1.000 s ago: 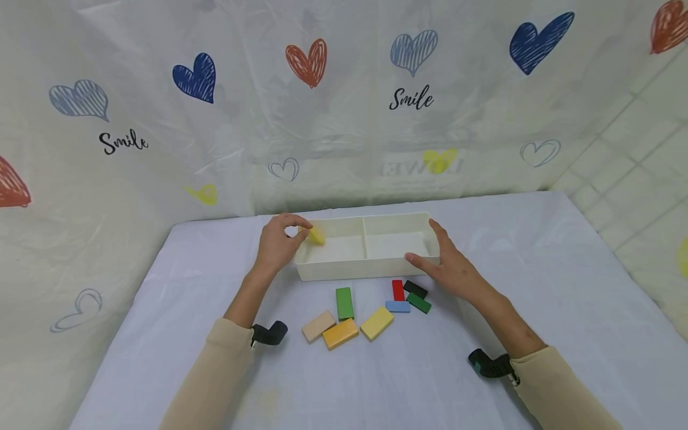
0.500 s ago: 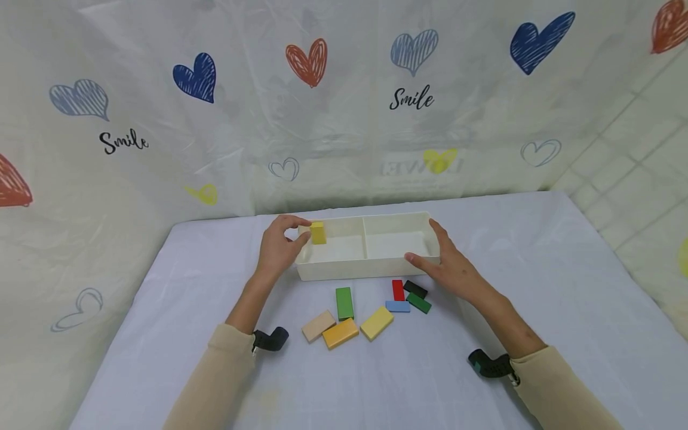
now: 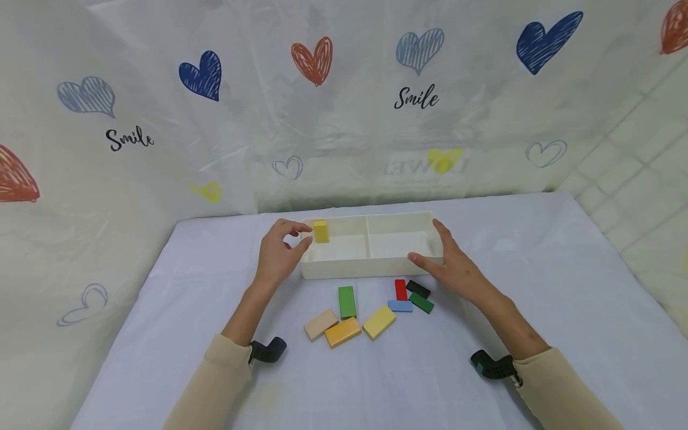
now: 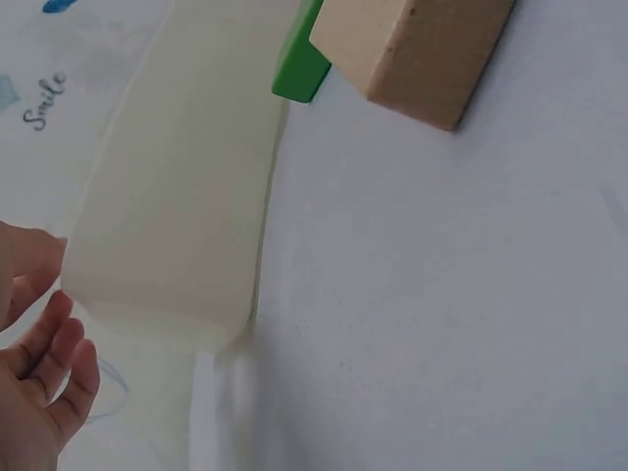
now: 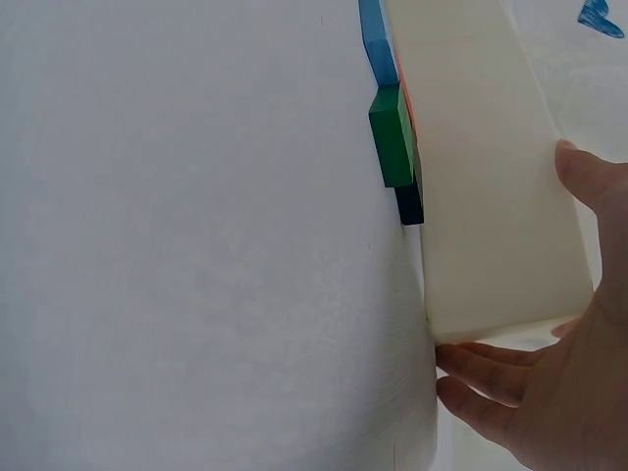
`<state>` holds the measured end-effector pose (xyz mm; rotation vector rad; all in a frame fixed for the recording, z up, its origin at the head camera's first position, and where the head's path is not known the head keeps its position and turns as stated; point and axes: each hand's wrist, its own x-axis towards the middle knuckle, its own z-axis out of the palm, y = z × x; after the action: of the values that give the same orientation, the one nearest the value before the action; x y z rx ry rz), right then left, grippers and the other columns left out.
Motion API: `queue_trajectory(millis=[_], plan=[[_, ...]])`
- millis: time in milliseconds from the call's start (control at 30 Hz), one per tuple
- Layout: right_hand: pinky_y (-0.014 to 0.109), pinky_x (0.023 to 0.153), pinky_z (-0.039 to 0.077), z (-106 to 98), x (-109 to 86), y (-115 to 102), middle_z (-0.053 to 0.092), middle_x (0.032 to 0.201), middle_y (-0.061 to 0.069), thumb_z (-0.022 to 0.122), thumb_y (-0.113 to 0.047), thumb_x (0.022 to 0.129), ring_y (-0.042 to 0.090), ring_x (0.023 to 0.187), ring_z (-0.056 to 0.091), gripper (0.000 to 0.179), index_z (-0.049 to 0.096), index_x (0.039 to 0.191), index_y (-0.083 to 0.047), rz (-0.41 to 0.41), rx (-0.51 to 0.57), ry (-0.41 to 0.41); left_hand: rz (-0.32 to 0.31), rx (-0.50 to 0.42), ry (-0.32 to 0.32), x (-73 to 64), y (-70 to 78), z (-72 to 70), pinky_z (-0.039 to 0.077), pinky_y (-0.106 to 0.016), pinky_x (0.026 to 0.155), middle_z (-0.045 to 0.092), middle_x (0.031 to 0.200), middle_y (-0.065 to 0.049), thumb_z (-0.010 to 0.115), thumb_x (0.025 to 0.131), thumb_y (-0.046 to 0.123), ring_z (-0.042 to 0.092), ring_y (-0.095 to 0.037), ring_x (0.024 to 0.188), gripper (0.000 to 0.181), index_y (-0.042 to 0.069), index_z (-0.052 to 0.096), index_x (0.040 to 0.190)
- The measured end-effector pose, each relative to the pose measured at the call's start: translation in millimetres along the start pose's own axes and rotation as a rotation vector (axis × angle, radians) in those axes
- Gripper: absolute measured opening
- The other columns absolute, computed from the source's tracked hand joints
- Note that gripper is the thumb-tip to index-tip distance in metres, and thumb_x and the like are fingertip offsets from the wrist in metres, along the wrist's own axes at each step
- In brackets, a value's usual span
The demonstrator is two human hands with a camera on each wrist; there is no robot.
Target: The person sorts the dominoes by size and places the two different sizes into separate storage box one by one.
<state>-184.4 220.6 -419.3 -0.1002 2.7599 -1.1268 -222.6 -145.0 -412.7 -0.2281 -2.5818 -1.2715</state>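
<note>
A white two-compartment box stands on the table in the head view. A yellow block stands upright inside its left compartment, near the left end. My left hand is over the box's left end, thumb and index finger parted beside the block with nothing between them. In the left wrist view the fingertips show close to the box's end. My right hand holds the box's right end, thumb over the front rim and fingers around the end wall.
In front of the box lie a light green block, a tan block, an orange block and a pale yellow block. Smaller red, black, dark green and blue blocks lie to the right.
The yellow block went from tilted in my left fingers to upright in the left compartment. My left fingers let go and drew slightly left of it. My right hand kept its place.
</note>
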Motion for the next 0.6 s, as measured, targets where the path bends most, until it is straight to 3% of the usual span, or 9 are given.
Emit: queue_trajectory(millis=[333,600], plan=[[0.077,0.116,0.029,0.7,2.1,3.2,0.01,0.174,0.024,0.061,-0.069,0.094,0.052,0.153,0.025,0.114,-0.012,0.167,-0.021,0.019,0.003,-0.006,0.018,-0.038,-0.008,-13.8,-2.7,1.1,0.044,-0.028,0.073,0.063,0.095,-0.006,0.076,0.094,0.018,0.059,-0.02,0.093,0.012,0.016,0.074,0.105],[0.076,0.116,0.03,0.8,1.1,1.9,0.011,0.174,0.024,0.061,-0.068,0.094,0.051,0.153,0.026,0.114,-0.011,0.167,-0.02,0.001,0.004,-0.002,0.004,-0.076,-0.025,-22.9,-3.8,-0.2,0.044,-0.026,0.072,0.058,0.088,-0.007,0.078,0.094,0.02,0.058,-0.025,0.086,0.015,0.012,0.069,0.103]])
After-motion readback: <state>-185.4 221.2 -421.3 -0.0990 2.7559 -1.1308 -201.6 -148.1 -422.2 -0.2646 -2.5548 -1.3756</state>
